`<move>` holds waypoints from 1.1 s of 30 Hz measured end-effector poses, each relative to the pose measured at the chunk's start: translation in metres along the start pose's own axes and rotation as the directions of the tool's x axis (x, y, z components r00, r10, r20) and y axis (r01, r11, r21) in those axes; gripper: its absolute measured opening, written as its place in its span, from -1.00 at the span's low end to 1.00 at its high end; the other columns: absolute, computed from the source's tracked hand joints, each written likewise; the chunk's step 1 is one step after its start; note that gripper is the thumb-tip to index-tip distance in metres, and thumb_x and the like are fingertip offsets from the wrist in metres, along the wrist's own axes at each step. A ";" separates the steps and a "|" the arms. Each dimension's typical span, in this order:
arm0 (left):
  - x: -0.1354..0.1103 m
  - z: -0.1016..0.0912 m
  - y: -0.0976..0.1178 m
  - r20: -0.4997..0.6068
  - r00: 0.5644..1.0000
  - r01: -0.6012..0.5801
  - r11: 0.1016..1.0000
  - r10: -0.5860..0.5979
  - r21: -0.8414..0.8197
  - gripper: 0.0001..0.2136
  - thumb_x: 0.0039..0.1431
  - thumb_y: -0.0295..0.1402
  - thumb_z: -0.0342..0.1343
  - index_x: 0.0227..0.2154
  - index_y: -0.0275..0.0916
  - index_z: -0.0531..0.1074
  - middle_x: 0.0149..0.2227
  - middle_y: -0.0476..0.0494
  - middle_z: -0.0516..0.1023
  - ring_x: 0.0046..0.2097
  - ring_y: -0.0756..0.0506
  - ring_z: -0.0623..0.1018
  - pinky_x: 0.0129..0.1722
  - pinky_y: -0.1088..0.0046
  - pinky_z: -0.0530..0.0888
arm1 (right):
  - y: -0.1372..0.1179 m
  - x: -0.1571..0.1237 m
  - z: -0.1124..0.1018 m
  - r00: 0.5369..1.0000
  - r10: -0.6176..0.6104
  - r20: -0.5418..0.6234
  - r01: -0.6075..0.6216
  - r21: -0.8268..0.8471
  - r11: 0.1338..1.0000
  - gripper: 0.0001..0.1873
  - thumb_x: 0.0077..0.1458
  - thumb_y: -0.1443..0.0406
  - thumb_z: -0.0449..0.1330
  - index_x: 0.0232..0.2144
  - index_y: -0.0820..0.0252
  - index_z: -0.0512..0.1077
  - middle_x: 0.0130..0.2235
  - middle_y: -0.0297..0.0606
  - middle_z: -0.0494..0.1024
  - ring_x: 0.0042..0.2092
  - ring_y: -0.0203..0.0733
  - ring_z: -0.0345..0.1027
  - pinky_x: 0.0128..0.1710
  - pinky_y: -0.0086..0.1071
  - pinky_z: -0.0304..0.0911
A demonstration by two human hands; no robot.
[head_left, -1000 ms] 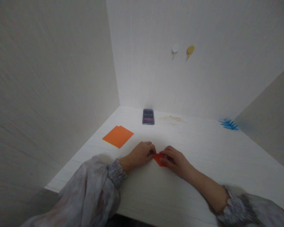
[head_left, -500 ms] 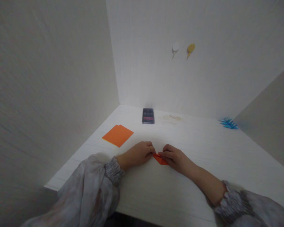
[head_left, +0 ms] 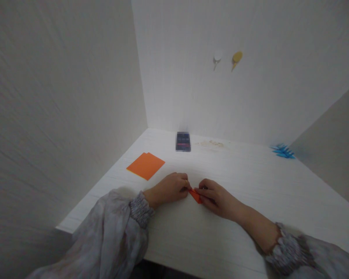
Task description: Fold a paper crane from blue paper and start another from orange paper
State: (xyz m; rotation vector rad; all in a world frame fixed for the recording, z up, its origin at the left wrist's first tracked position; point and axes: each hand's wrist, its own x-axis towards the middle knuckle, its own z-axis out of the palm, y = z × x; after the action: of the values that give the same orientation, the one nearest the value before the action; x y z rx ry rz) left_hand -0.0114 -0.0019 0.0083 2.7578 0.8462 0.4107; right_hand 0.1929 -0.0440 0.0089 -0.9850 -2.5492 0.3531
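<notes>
A small folded piece of red-orange paper [head_left: 196, 195] lies on the white table [head_left: 250, 186] between my two hands. My left hand [head_left: 170, 188] has its fingers curled and pinches the paper's left end. My right hand [head_left: 216, 195] is closed over the paper's right part, pressing it to the table, and hides much of it. Both forearms in grey patterned sleeves rest on the table.
A stack of orange paper squares [head_left: 145, 165] lies to the left. A small dark card [head_left: 183, 141] stands near the back wall. Blue folded paper pieces [head_left: 282, 151] sit at the far right. Two hooks, white [head_left: 217, 58] and yellow [head_left: 236, 58], hang on the wall.
The visible part of the red-orange paper has shrunk into a narrower strip as my right hand closed further over it. Both hands stayed in place.
</notes>
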 end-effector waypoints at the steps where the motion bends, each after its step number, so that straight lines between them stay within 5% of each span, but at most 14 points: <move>1: 0.000 0.000 0.000 0.001 1.000 0.003 1.000 -0.003 0.002 -0.83 -0.01 -0.43 0.02 -0.33 -0.20 0.44 -0.34 -0.04 0.39 -0.32 -0.01 0.39 -0.27 0.48 0.28 | -0.002 0.001 0.000 1.000 0.015 -0.005 -0.015 -0.004 1.000 -0.70 0.09 0.32 -0.03 -0.14 0.18 0.37 -0.30 -0.15 0.34 -0.27 -0.19 0.23 -0.28 -0.32 0.20; 18: -0.002 -0.010 0.009 0.047 0.998 -0.039 0.995 0.035 0.093 -0.83 0.01 -0.41 -0.01 -0.35 -0.22 0.46 -0.40 -0.07 0.38 -0.34 -0.02 0.38 -0.25 0.43 0.26 | -0.001 0.002 0.008 0.998 0.055 -0.013 -0.056 -0.092 0.994 -0.70 0.14 0.27 -0.09 -0.25 0.18 0.43 -0.30 -0.14 0.36 -0.31 -0.19 0.20 -0.31 -0.32 0.16; 33: -0.003 -0.009 0.009 0.048 0.999 0.011 0.990 -0.018 0.143 -0.82 0.02 -0.36 -0.01 -0.33 -0.18 0.45 -0.40 -0.06 0.39 -0.35 -0.03 0.40 -0.29 0.42 0.25 | -0.006 0.003 0.005 0.993 0.113 -0.022 -0.112 0.014 0.994 -0.72 0.13 0.30 -0.07 -0.28 0.22 0.43 -0.33 -0.18 0.32 -0.36 -0.26 0.24 -0.34 -0.39 0.22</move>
State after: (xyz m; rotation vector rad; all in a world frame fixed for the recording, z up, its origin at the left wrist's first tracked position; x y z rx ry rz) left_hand -0.0123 -0.0095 0.0187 2.8765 0.9167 0.2892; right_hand 0.1854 -0.0463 0.0077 -1.1245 -2.4741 0.3864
